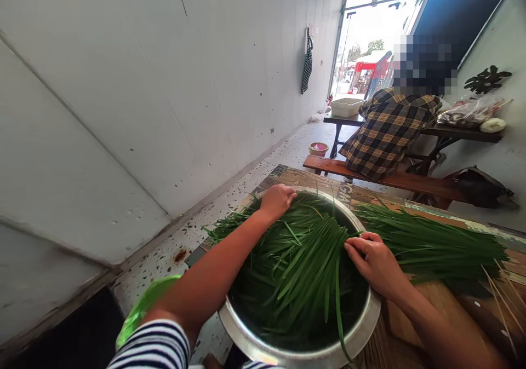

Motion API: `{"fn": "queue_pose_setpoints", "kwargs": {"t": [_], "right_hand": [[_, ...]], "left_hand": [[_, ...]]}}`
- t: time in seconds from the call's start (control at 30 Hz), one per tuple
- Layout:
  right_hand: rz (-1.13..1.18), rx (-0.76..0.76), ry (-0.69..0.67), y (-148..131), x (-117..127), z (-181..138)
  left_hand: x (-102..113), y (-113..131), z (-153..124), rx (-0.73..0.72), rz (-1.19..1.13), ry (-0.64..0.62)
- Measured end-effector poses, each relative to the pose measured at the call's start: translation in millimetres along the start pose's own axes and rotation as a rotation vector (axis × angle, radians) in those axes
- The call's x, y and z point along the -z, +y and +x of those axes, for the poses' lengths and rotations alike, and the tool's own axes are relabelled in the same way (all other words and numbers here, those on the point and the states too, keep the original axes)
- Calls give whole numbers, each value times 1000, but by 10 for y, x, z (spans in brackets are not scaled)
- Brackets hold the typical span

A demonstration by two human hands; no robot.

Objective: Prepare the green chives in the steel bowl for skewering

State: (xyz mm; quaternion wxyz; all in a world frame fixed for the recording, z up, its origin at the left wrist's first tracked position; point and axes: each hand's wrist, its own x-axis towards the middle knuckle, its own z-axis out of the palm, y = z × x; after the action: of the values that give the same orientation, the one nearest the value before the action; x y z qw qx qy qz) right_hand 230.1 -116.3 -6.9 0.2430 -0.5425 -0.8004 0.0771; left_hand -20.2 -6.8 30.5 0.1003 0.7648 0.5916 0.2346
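A wide metal basin (364, 325) is filled with long, flat green garlic chives (308, 270). Over its far left rim my left hand (278, 200) is closed in a pinch; what its fingertips hold is too small to make out. At the right rim my right hand (372, 259) pinches the gathered end of a bunch of chives, whose leaves fan down and left across the basin. One long leaf hangs over the near rim.
Right of the basin lies a pile of chives (435, 243) on the wooden table, with thin wooden skewers (499, 303) near it. A person in a plaid shirt (388, 133) sits on a bench (329, 165) ahead. A green plastic bag (146, 303) is at lower left.
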Motion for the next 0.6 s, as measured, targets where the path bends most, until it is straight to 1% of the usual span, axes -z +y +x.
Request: {"fn": "queue_pose_setpoints", "kwargs": {"t": [0.07,0.13,0.23,0.3,0.37,0.43,0.5,0.6], "right_hand": [[6,0,0,-6,8,3],[9,5,1,-15,21,4],[4,15,0,-26,35,3],[-1,15,1,-30,38,3],[-4,17,2,-31,37,5],[-3,26,2,-30,36,8],[-4,31,0,-30,35,11],[-11,24,-4,-35,38,14]], "left_hand": [[1,-55,21,-47,151,36],[-53,-82,37,-80,165,42],[-199,-53,37,-159,99,-52],[-293,-4,20,-193,139,-138],[-350,45,-5,-179,227,-205],[-364,79,-27,-136,272,-245],[-349,95,-42,-114,244,-260],[-301,107,-48,-125,144,-241]]}}
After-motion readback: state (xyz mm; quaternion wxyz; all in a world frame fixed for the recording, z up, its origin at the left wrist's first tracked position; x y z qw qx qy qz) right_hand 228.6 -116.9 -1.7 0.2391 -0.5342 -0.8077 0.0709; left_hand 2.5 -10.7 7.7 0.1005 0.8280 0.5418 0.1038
